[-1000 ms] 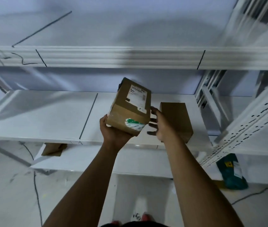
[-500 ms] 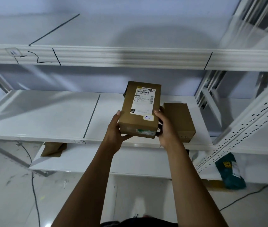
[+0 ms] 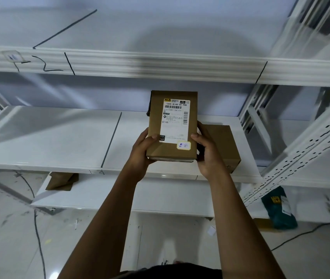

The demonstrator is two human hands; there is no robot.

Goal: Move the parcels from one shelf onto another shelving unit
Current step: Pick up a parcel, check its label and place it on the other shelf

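I hold a brown cardboard parcel (image 3: 173,125) with a white shipping label facing up, just above the middle white shelf (image 3: 49,141). My left hand (image 3: 142,152) grips its near left edge, thumb on top. My right hand (image 3: 208,152) grips its near right edge. A second plain brown parcel (image 3: 225,146) lies on the same shelf, right of the held one and partly hidden behind my right hand.
An upper white shelf (image 3: 160,65) runs across above. On the lower shelf lies a brown paper package (image 3: 61,181). A green bag (image 3: 279,208) sits low at the right beside a perforated white upright (image 3: 301,150). A cable (image 3: 37,228) trails on the floor.
The parcel has turned from tilted to flat with its label facing up. My right hand, first open beside it, has closed on its right edge, and both hands hold it squarely now.
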